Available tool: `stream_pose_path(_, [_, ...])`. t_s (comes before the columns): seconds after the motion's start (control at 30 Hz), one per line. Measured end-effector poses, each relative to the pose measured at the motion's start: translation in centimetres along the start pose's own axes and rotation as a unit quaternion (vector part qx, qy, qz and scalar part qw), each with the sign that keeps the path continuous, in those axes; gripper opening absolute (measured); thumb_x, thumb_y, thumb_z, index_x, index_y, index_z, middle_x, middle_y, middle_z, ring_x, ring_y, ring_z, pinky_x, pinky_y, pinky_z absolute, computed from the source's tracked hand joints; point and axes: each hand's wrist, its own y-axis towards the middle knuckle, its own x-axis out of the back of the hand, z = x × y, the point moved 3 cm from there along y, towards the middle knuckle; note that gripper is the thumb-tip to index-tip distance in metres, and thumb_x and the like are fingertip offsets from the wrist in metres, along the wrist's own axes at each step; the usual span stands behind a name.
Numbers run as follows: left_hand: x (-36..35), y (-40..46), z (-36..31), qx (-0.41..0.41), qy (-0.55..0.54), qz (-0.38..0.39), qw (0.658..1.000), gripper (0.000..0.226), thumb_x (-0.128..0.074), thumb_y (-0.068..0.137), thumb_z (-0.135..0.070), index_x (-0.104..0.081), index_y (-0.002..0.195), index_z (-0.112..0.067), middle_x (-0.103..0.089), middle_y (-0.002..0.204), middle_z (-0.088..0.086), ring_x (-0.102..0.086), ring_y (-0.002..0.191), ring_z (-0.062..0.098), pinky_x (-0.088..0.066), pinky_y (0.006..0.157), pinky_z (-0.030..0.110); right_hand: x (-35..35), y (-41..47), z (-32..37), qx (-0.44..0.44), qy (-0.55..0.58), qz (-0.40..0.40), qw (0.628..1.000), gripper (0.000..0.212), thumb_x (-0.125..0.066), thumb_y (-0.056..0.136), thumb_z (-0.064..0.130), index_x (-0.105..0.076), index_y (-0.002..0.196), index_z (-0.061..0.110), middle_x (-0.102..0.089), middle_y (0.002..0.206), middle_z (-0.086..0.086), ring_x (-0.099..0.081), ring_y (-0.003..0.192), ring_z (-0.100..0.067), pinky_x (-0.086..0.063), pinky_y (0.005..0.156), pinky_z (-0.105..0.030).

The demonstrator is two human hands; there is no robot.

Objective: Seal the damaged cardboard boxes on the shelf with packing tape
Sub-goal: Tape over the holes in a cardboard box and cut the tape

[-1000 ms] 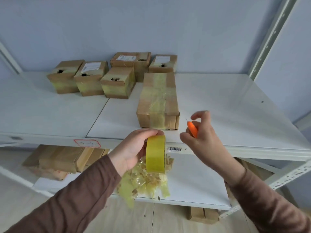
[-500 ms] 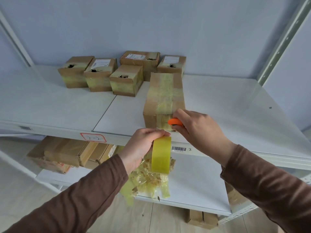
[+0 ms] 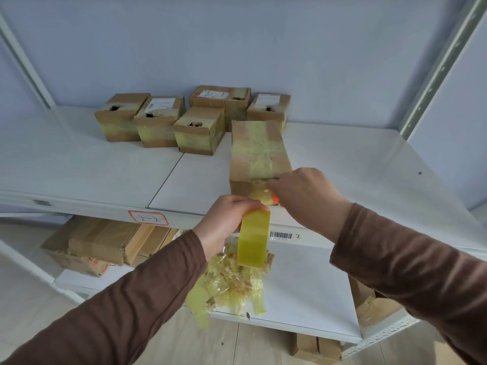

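Cardboard box (image 3: 259, 154): matt brown, w/ glossy yellowish tape over top. Tape roll (image 3: 253, 238): shiny translucent plastic. Shelf (image 3: 369, 180): smooth white, slight sheen. Sleeves (image 3: 421, 280): matt brown cloth. Near scrap pile (image 3: 234, 283): crinkly glossy film.

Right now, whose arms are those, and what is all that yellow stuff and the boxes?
Those arms belong to a person, not a machine. The picture comes from a camera worn on the person's head, looking down at their hands. The left hand holds a roll of yellow packing tape. The right hand holds a small orange cutter against the front end of a long cardboard box that already has tape along its top. That box lies on a white shelf. Five smaller boxes stand behind it; some have holes on top. The crinkly yellow heap on the lower shelf is used tape scraps.
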Motion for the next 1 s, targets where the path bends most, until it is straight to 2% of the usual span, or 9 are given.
stream_pose_path(0.1, [0.3, -0.2, 0.0, -0.004, 0.017, 0.003, 1.0, 0.024, -0.077, 0.084, -0.037, -0.083, 0.091, -0.015, -0.078, 0.1, 0.016, -0.073, 0.101, 0.036, -0.057, 0.087, 0.042, 0.1, -0.4, -1.7, -0.021, 0.098, 0.03, 0.995, 0.013, -0.06, 0.1, 0.032, -0.054, 0.112, 0.031, -0.068, 0.098, 0.007, -0.068, 0.094, -0.025, -0.037, 0.068, -0.03])
stream_pose_path(0.2, [0.6, -0.2, -0.1, -0.002, 0.025, 0.004, 1.0, 0.02, -0.071, 0.093, -0.029, -0.083, 0.09, -0.015, -0.079, 0.098, 0.014, -0.072, 0.102, 0.037, -0.058, 0.09, 0.043, 1.0, 0.4, -4.1, -0.035, 0.345, -0.058, 0.936, 0.023, -0.069, 0.094, 0.026, -0.047, 0.099, 0.031, -0.059, 0.082, 0.013, -0.058, 0.072, -0.006, -0.035, 0.061, -0.03])
stream_pose_path(0.27, [0.5, -0.3, -0.4, -0.003, 0.037, 0.003, 0.999, 0.019, -0.071, 0.093, -0.027, -0.083, 0.089, -0.014, -0.079, 0.097, 0.014, -0.073, 0.099, 0.037, -0.056, 0.084, 0.038, 0.6, 1.3, -4.0, -0.039, 0.399, -0.119, 0.908, 0.024, -0.072, 0.092, 0.02, -0.056, 0.109, 0.026, -0.058, 0.093, 0.013, -0.052, 0.075, -0.004, -0.039, 0.068, -0.029])
stream_pose_path(0.37, [0.6, -0.5, -0.4, -0.01, 0.081, 0.002, 0.997, 0.015, -0.073, 0.091, -0.027, -0.084, 0.086, -0.019, -0.079, 0.1, 0.006, -0.072, 0.095, 0.019, -0.049, 0.079, 0.025, -1.8, 1.9, -3.0, -0.099, 0.396, -0.167, 0.898, 0.032, -0.077, 0.091, 0.028, -0.068, 0.119, 0.016, -0.06, 0.108, 0.001, -0.054, 0.094, -0.015, -0.044, 0.081, -0.03])
stream_pose_path(0.47, [1.4, -0.9, 0.2, -0.014, 0.109, 0.005, 0.994, 0.016, -0.071, 0.092, -0.031, -0.085, 0.085, -0.026, -0.076, 0.11, -0.013, -0.063, 0.108, 0.002, -0.041, 0.085, 0.018, -3.1, 1.8, -2.2, -0.086, 0.336, -0.247, 0.905, 0.027, -0.075, 0.092, 0.033, -0.07, 0.111, 0.015, -0.06, 0.103, -0.002, -0.056, 0.096, -0.024, -0.051, 0.078, -0.042])
stream_pose_path(0.6, [2.3, -1.4, 1.0, -0.02, 0.09, 0.016, 0.996, 0.018, -0.068, 0.095, -0.031, -0.085, 0.088, -0.026, -0.079, 0.101, -0.008, -0.069, 0.11, 0.015, -0.044, 0.111, 0.042, -4.3, 1.4, -1.5, -0.017, 0.234, -0.286, 0.929, 0.03, -0.075, 0.092, 0.034, -0.067, 0.114, 0.015, -0.058, 0.108, -0.003, -0.052, 0.094, -0.026, -0.053, 0.063, -0.039])
stream_pose_path(0.67, [2.5, -1.7, 1.3, -0.022, 0.077, 0.022, 0.997, 0.019, -0.067, 0.096, -0.03, -0.084, 0.091, -0.023, -0.08, 0.098, -0.003, -0.07, 0.11, 0.024, -0.043, 0.113, 0.053, -4.5, 1.2, -1.6, 0.002, 0.194, -0.281, 0.94, 0.035, -0.078, 0.089, 0.035, -0.065, 0.114, 0.015, -0.058, 0.11, -0.004, -0.051, 0.095, -0.026, -0.05, 0.06, -0.035])
stream_pose_path(0.9, [2.8, -2.7, 1.2, -0.037, 0.065, 0.02, 0.997, 0.025, -0.068, 0.086, -0.041, -0.084, 0.092, -0.023, -0.08, 0.1, 0.0, -0.07, 0.112, 0.027, -0.042, 0.113, 0.055, -2.9, 2.5, -0.8, -0.08, 0.17, -0.28, 0.941, 0.047, -0.071, 0.08, 0.063, -0.063, 0.097, 0.021, -0.059, 0.094, 0.003, -0.053, 0.081, -0.02, -0.04, 0.063, -0.029])
stream_pose_path(1.0, [3.6, -3.3, 1.0, -0.046, 0.062, 0.014, 0.997, 0.025, -0.068, 0.086, -0.041, -0.084, 0.092, -0.023, -0.08, 0.098, 0.0, -0.071, 0.11, 0.026, -0.043, 0.113, 0.056, -2.9, 2.1, 0.2, -0.084, 0.125, -0.269, 0.951, 0.048, -0.077, 0.079, 0.06, -0.063, 0.1, 0.019, -0.06, 0.099, 0.001, -0.056, 0.083, -0.023, -0.046, 0.066, -0.034])
